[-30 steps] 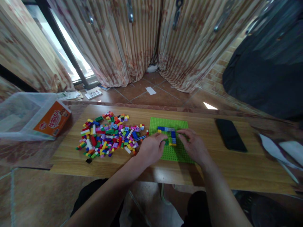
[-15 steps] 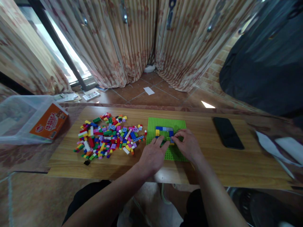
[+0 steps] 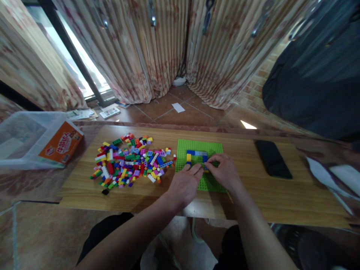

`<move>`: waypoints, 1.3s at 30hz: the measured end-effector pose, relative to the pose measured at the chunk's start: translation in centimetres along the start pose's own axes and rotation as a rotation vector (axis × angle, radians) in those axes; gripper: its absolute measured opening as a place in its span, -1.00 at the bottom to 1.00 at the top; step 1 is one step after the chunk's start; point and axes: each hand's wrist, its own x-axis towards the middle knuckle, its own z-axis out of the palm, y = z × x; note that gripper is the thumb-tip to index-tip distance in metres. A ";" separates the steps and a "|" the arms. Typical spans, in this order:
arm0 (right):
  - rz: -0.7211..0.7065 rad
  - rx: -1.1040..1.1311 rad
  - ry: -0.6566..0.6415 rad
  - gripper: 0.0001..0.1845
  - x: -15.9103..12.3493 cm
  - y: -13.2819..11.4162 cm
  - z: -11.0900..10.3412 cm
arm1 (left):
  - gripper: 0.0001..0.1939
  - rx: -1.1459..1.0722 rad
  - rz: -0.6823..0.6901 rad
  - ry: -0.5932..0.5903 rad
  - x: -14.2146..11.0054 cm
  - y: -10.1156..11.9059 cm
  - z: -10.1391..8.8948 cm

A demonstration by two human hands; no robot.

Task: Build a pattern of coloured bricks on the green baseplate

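Note:
A green studded baseplate lies on the wooden table. On it stands a rectangular outline of building bricks, with a blue and grey row at the far side, a yellow brick on the left and a blue brick on the right. My left hand reaches over the plate's near left part, fingers stretched out and resting on the outline's near side, which they partly hide. My right hand pinches at a small blue brick at the outline's near right corner, mostly covered by its fingertips.
Left of the plate spreads a pile of loose coloured bricks. A clear plastic box with an orange label stands at the far left. On the right lie a black phone and white papers. Curtains hang behind the table.
My left fingers have drawn closer together over the outline's near side. My right hand stays pinched at the near right corner. The whole view has shifted slightly.

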 end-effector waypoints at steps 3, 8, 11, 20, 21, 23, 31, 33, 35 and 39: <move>-0.004 0.014 -0.010 -0.82 0.1 0.0 -0.1 | -0.59 0.002 0.001 0.011 0.1 0.0 0.1; 0.017 0.026 0.004 -0.85 0.2 -0.1 0.0 | -0.60 0.016 -0.009 0.029 0.1 0.2 0.4; 0.045 0.027 0.011 -0.86 0.1 -0.1 0.2 | -0.61 0.023 -0.006 0.024 0.2 0.2 0.2; 0.112 0.053 0.044 -0.90 0.1 -0.7 0.4 | -0.67 0.069 0.017 0.013 0.6 0.5 0.1; 0.120 0.054 0.046 -0.91 0.1 -0.8 0.4 | -0.68 0.084 0.019 0.013 0.7 0.6 0.1; 0.135 0.066 0.048 -0.92 0.2 -1.1 0.3 | -0.71 0.111 0.018 0.009 0.8 0.8 0.0; 0.162 0.116 0.029 -0.91 0.3 -1.3 0.4 | -0.72 0.159 -0.009 0.017 0.6 1.7 0.3; 0.154 0.136 0.016 -0.89 0.4 -0.8 0.3 | -0.67 0.126 -0.014 0.031 0.4 1.5 0.5; 0.133 0.189 -0.002 -0.84 0.4 -0.3 0.1 | -0.62 0.062 -0.021 0.054 0.2 1.1 0.7; 0.223 0.344 0.014 -0.69 0.4 0.1 -0.4 | -0.57 -0.132 -0.046 0.138 -0.3 0.1 0.4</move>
